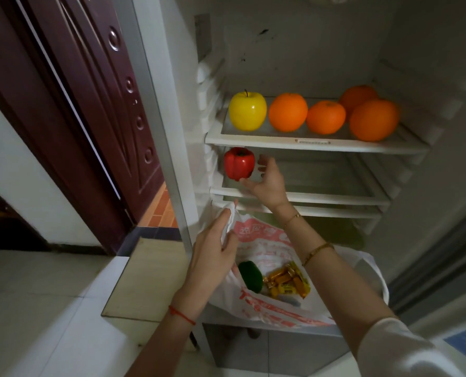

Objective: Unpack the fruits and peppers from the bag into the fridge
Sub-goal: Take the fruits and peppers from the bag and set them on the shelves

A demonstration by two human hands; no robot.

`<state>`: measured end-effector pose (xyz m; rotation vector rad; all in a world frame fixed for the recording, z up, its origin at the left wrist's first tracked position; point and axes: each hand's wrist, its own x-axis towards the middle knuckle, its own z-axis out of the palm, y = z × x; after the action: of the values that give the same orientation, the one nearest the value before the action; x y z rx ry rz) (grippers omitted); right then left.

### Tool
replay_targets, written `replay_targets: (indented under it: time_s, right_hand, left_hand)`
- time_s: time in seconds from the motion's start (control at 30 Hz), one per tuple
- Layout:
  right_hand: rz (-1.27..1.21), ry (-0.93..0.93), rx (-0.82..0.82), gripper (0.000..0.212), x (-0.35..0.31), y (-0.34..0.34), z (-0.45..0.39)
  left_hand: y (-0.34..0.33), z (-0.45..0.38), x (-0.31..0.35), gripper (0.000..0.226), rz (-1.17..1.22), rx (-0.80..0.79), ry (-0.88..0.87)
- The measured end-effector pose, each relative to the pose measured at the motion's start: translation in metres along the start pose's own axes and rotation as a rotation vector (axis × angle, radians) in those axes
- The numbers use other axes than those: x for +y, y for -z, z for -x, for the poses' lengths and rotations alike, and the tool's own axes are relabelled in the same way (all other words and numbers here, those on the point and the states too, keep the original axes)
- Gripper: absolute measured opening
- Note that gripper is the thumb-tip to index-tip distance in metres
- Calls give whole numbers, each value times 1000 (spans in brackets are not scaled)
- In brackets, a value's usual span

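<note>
Nearest the person, the bag hangs open below the fridge shelves. The left hand grips the bag's left rim, fingers curled round the bunched plastic, and so holds the mouth wide. Inside lie a green pepper and, just to its right, a heap of wrapped sweets. The pepper's long axis runs roughly from the bag's near left wall toward its floor, one end uppermost beside the left hand.

Farther in, the right hand reaches over the bag to the middle shelf. Its fingers are spread and relaxed; the thumb appears to touch the underside of the red pepper, while the other fingers stand just clear of it. The red pepper sits upright, stem up, at the shelf's left end against the fridge wall; the hand appears to be at the point of letting go.

Farthest, the top shelf carries a yellow apple and four oranges in a row.

Judgement: the green pepper is the remaining item. It lies directly below and nearer than the right hand, which is the free one; the left hand is closer but occupied. The move would be a straight descent into the bag's mouth.
</note>
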<state>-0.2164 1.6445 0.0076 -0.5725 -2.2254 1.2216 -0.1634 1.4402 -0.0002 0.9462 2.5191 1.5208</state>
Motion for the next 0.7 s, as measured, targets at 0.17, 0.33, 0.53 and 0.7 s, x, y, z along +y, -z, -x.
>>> replay_targets:
  time_s: [0.17, 0.33, 0.53, 0.7]
  right_hand:
    - [49, 248, 23, 15, 20, 32, 75]
    - [267, 133, -351, 27, 86, 22, 134]
    - [682, 144, -638, 74, 124, -12, 134]
    - [910, 408, -850, 85, 148, -31, 130]
  left_hand:
    - [1, 6, -1, 54, 18, -18, -24]
    - [5, 15, -1, 56, 90, -39, -9]
    - [7, 20, -1, 53, 87, -43, 30]
    - [10, 22, -4, 55, 42, -26, 13]
